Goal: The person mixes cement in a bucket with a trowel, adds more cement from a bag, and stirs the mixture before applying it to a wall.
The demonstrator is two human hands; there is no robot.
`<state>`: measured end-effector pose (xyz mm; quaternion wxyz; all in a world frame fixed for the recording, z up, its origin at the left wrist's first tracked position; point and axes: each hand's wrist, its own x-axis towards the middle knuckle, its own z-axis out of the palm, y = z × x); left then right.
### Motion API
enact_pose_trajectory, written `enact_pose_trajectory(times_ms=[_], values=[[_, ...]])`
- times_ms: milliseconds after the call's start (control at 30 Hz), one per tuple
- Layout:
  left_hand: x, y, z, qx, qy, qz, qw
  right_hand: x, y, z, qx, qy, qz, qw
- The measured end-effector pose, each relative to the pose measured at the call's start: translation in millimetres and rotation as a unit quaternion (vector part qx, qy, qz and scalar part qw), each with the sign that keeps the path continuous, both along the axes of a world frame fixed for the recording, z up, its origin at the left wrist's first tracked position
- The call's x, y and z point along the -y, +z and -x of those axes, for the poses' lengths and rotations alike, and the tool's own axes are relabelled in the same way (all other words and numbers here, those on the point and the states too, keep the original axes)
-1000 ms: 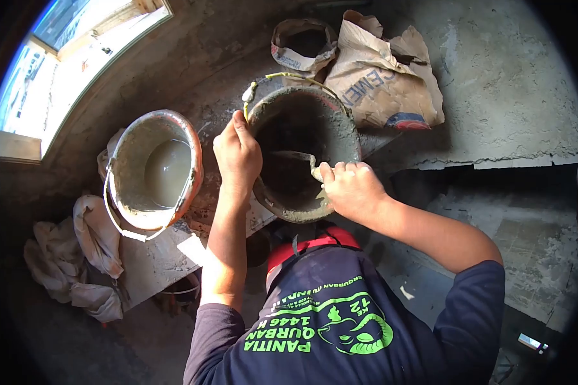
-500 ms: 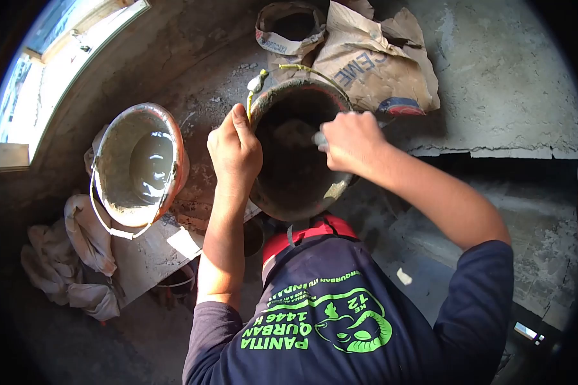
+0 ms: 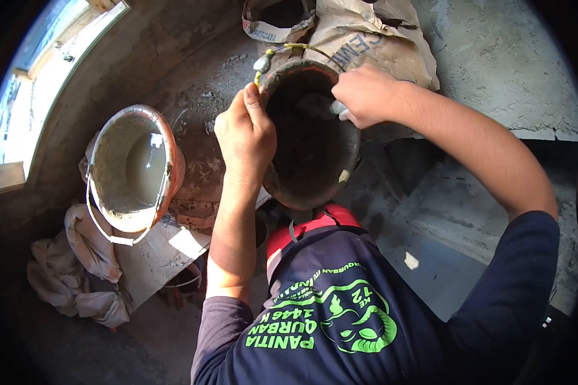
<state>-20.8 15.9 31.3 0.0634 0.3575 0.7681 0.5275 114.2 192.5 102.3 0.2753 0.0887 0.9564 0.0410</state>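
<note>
A dark, mortar-crusted bucket (image 3: 349,157) is tilted in front of my body, its mouth facing me. My left hand (image 3: 246,135) grips its left rim, thumb pointing up. My right hand (image 3: 370,96) is closed round a short tool with a pale grey end (image 3: 338,108) at the bucket's upper right rim. The far part of this tool is hard to make out in the shadow. Inside the bucket is a paler patch (image 3: 313,104), possibly mortar. The wire bail with yellow wrapping (image 3: 295,45) arches over the far rim.
An orange-rimmed bucket (image 3: 171,138) holding cloudy water stands at left, its white-gripped handle hanging down. Torn cement bags (image 3: 398,54) lie beyond the dark bucket. Crumpled cloth (image 3: 93,256) lies lower left, beside a board (image 3: 141,269). A concrete ledge (image 3: 501,83) extends right.
My right hand has moved up and right along the rim, its elbow swinging outward. The bucket and my left hand sit slightly higher and further right; the camera view has also shifted.
</note>
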Motion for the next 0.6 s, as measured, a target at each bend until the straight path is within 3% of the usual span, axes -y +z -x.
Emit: enact_pose_trajectory(times_ms=[100,333,600], values=[[3,-2,16,0.01,0.031,0.019,0.999,-19,-20,-18,-0.034,0.012,0.042,0.998],[4,-5,14,0.055,0.018,-0.008,0.998,-6,-15,-43,0.014,-0.138,0.165,0.977],[4,-2,15,-0.003,-0.026,0.014,1.0,23,-45,-81,0.012,-0.255,0.34,0.905]])
